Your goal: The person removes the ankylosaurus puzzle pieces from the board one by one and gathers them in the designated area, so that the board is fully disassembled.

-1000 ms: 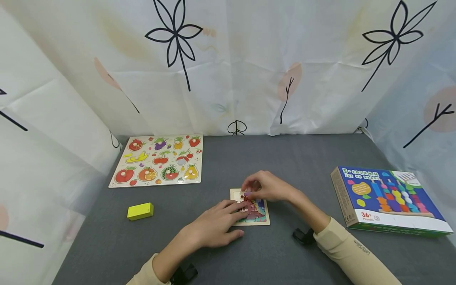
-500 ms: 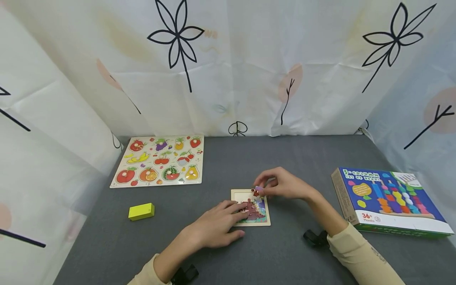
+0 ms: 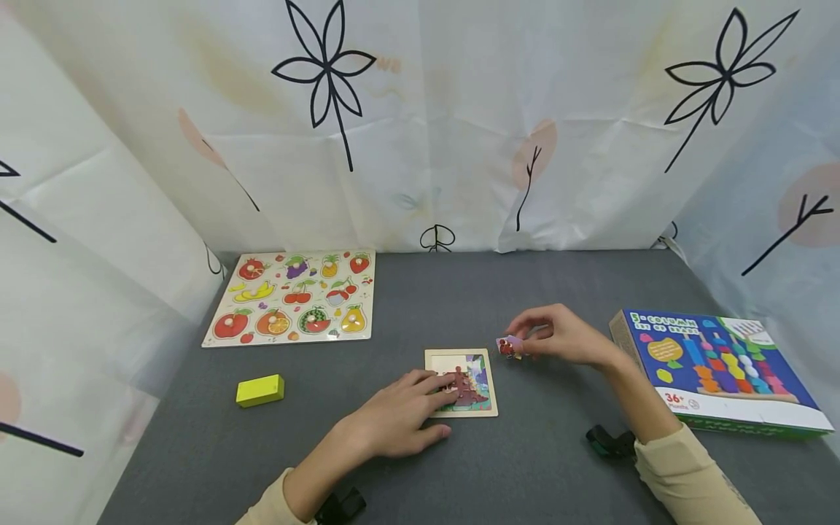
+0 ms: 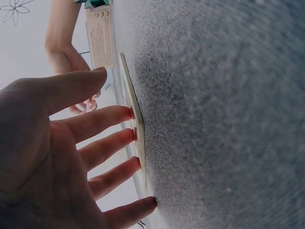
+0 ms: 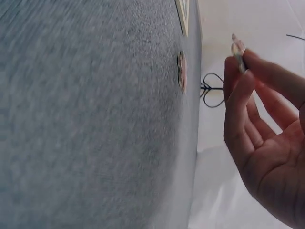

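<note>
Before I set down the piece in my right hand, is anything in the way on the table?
Possibly: a loose piece lies on the table, apparently beneath or beyond the held piece; I can't tell which.

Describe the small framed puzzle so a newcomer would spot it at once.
On the grey table, look between the fruit board and the blue box. There the left hand touches the small framed puzzle. Unlike the fruit board, its pale frame surrounds a partly bare picture.

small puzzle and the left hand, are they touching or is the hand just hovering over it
Touching. The left wrist view shows it: three fingertips of the left hand meet the small puzzle with no gap.
</note>
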The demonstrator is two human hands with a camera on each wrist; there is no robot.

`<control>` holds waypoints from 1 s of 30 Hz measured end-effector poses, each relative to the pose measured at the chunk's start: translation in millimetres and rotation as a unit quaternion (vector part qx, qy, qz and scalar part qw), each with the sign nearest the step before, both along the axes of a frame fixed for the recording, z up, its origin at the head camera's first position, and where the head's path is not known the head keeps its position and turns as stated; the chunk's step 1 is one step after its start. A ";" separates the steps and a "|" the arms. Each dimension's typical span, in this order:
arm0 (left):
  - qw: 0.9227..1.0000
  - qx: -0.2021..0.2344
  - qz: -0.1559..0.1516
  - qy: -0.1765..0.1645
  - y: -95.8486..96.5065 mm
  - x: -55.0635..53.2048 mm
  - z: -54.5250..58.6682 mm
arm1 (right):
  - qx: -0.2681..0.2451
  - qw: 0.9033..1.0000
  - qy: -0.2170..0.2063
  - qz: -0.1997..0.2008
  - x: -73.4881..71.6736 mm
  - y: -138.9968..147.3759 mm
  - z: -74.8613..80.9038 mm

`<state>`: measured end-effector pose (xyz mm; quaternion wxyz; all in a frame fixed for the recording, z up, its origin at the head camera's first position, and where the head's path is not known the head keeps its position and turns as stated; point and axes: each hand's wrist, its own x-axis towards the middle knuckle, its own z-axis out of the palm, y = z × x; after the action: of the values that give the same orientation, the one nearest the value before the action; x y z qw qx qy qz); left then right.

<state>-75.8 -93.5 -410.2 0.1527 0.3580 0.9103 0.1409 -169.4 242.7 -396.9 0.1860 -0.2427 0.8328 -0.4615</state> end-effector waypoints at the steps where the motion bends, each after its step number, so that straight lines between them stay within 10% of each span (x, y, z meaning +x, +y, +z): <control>1: 1.000 0.000 0.000 0.001 0.0 0.1 0.2 | 0.002 1.000 0.001 -0.008 0.4 2.5 -0.5; 30: 1.000 0.007 -0.001 -0.001 -1.3 -0.1 0.4 | 0.127 0.988 0.046 -0.069 -3.8 18.1 -8.4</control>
<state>-75.9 -94.8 -409.8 0.1509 0.3596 0.9090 0.1471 -173.2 260.8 -405.3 0.1442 -0.1799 0.9070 -0.3524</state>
